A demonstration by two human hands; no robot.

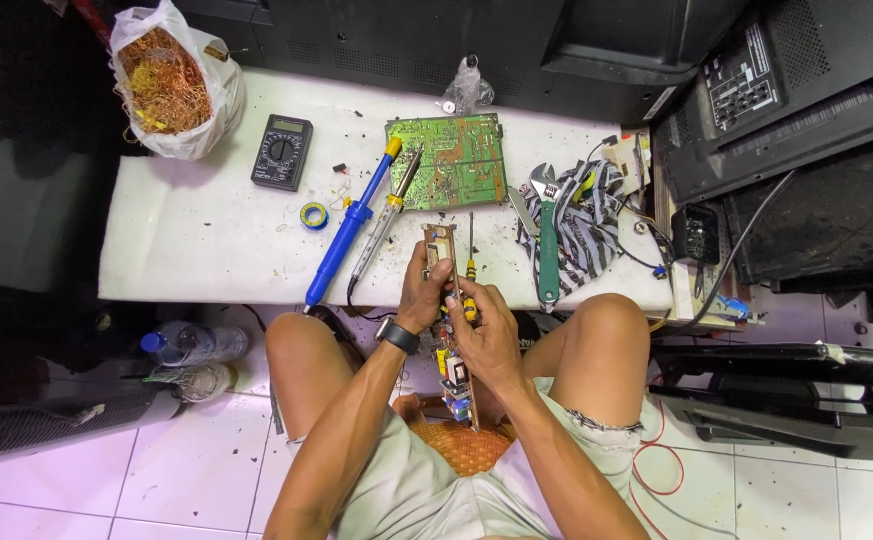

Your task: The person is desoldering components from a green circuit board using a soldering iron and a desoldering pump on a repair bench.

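White workbench [206, 240]; left hand [424, 290] clamps narrow circuit board [439, 245], right hand [486, 330] grips screwdriver [470, 270]; board likely light, stiff, fragile, best held by edges

Hands, pair, raised between the knees
Left hand [424, 292] fingers curled closed, wrist watch-banded; right hand [486, 335] fisted alongside, touching it; forearms converging.
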